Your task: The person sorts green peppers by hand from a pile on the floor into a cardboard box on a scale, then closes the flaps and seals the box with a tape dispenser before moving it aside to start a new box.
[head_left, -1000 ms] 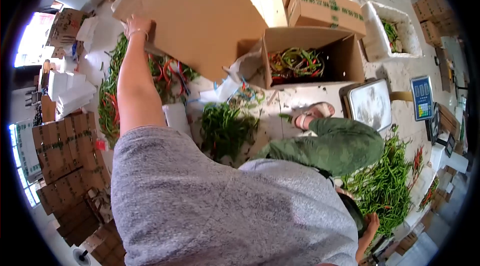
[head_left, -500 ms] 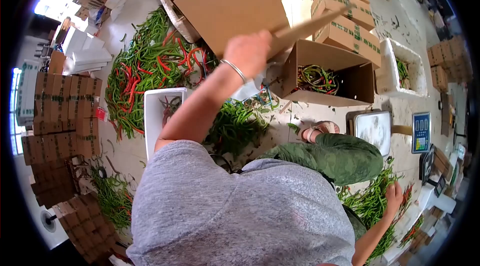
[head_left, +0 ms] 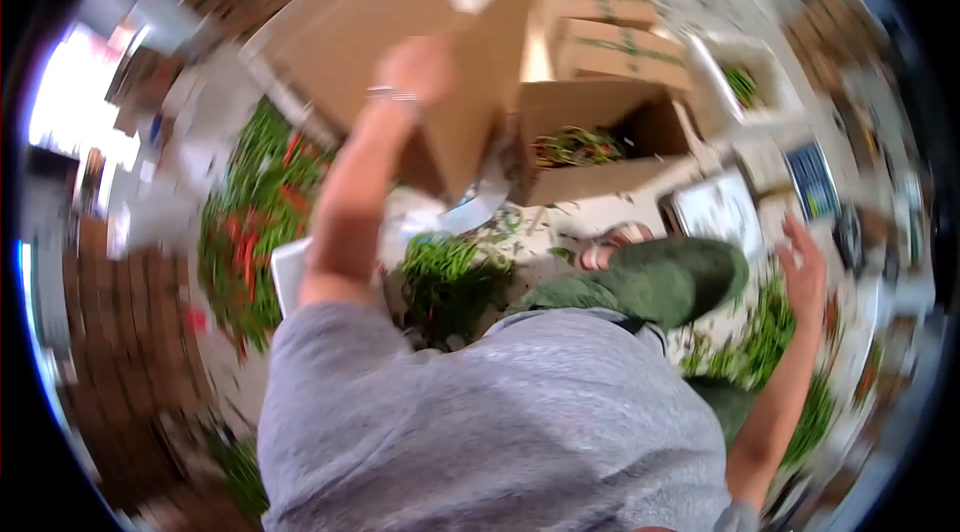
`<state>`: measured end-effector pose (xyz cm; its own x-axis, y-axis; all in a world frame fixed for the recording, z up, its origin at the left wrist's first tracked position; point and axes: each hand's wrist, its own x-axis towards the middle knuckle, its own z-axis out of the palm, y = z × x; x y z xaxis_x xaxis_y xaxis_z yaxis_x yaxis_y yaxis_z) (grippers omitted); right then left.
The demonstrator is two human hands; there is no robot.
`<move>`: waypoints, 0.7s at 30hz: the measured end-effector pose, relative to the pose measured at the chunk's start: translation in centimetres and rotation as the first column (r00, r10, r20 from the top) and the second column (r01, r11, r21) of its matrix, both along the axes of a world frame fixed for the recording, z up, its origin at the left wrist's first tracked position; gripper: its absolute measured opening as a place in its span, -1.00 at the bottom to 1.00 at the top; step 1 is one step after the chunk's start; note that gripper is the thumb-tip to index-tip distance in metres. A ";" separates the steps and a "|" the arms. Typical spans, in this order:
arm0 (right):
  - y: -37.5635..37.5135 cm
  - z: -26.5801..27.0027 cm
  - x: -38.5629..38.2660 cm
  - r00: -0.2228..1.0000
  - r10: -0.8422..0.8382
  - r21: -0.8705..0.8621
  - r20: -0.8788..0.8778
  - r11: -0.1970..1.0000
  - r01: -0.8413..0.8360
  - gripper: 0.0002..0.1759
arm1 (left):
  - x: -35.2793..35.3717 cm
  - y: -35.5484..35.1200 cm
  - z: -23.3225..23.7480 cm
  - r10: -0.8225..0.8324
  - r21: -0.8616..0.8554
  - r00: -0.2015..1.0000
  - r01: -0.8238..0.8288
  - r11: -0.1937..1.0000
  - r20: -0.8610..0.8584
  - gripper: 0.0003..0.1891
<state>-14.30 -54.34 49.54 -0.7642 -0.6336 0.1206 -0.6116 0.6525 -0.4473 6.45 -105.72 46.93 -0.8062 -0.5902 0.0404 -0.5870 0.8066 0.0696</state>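
My left hand [head_left: 416,68], with a bracelet at the wrist, is closed on a large cardboard box [head_left: 340,27]; motion blurs its fingers. The box's panels stand apart, forming a V at the top. My right hand [head_left: 803,262] is raised at the right, fingers apart and holding nothing, near the digital scale display [head_left: 811,180] and above green peppers [head_left: 765,332]. An open carton [head_left: 600,179] with green and red peppers inside stands right of the large box.
A big heap of green and red peppers [head_left: 235,232] lies at left, and a darker green pile [head_left: 450,282] before my body. Closed cartons [head_left: 620,54], a white foam crate [head_left: 780,117] and the metal scale plate [head_left: 718,212] are at right. Stacked cartons [head_left: 135,332] stand far left.
The view has turned and shifted. My left hand has moved left with the large box, whose panels now show spread upright. My right hand has risen from the peppers, its fingers now spread.
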 end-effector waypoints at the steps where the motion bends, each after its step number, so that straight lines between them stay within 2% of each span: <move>1: 1.7 0.5 -0.1 0.998 -0.029 0.012 -0.047 1.000 0.029 -0.50 | 0.7 0.8 2.8 -0.038 -0.022 0.981 0.034 0.999 -0.191 -0.65; 2: 3.2 1.2 0.1 0.995 -0.047 -0.031 -0.089 0.999 0.044 -0.50 | 0.4 1.1 5.6 0.031 0.030 0.973 -0.025 0.999 -0.227 -0.59; 3: 4.6 2.0 0.4 0.991 -0.097 -0.046 -0.093 0.995 0.094 -0.51 | 0.4 1.1 8.1 0.019 0.026 0.970 -0.013 1.000 -0.241 -0.54; 4: 6.2 3.0 0.8 0.985 -0.142 -0.059 -0.101 0.989 0.137 -0.52 | 0.8 -0.1 9.5 -0.117 -0.082 0.948 0.096 0.992 -0.297 -0.51; 5: 7.3 3.6 1.4 0.973 -0.219 -0.124 -0.074 0.970 0.209 -0.53 | 1.3 0.4 11.8 -0.172 -0.027 0.915 0.174 0.984 -0.365 -0.54; 6: 8.2 3.9 2.0 0.959 -0.280 -0.198 -0.051 0.944 0.265 -0.53 | 1.9 1.0 13.5 -0.294 -0.068 0.830 0.298 0.952 -0.475 -0.56; 7: 9.2 4.1 2.5 0.941 -0.338 -0.260 -0.033 0.912 0.319 -0.52 | 2.4 1.9 15.4 -0.390 -0.130 0.768 0.379 0.916 -0.508 -0.60; 8: 10.2 4.3 2.9 0.924 -0.381 -0.319 -0.020 0.879 0.355 -0.51 | 2.6 3.4 16.8 -0.370 -0.067 0.688 0.425 0.903 -0.625 -0.62; 9: 11.2 4.4 3.3 0.901 -0.430 -0.373 -0.055 0.846 0.380 -0.48 | 2.6 4.0 18.0 -0.420 -0.113 0.595 0.483 0.869 -0.685 -0.62; 10: 12.0 4.4 3.6 0.876 -0.473 -0.428 -0.090 0.813 0.395 -0.45 | 2.4 5.0 19.0 -0.374 -0.069 0.514 0.517 0.853 -0.772 -0.63; 13: 14.5 5.1 4.5 0.782 -0.590 -0.487 -0.199 0.752 0.444 -0.21 | 1.4 6.8 21.2 -0.299 -0.023 0.384 0.581 0.813 -0.873 -0.61; 16: 17.3 6.8 6.7 0.675 -0.668 -0.527 -0.314 0.714 0.461 -0.01 | -0.4 9.4 22.0 -0.222 -0.025 0.170 0.738 0.675 -0.960 -0.62; 19: 21.0 8.3 8.5 0.544 -0.729 -0.544 -0.416 0.679 0.494 0.14 | -4.8 10.1 23.0 -0.387 -0.155 0.064 0.846 0.510 -0.920 -0.59; 20: 21.3 9.3 9.8 0.574 -0.747 -0.614 -0.337 0.636 0.467 0.16 | -6.4 11.0 23.3 -0.411 -0.168 0.044 0.868 0.467 -0.911 -0.57; 21: 22.5 9.8 10.3 0.530 -0.766 -0.616 -0.364 0.625 0.480 0.18 | -8.5 12.3 23.5 -0.315 -0.081 0.027 0.942 0.325 -0.949 -0.56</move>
<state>-3.97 -31.87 59.37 -0.6245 0.2080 0.7528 -0.3242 0.8079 -0.4922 -2.08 -93.44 70.44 -0.5643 0.0263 0.8251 0.7675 0.3850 0.5126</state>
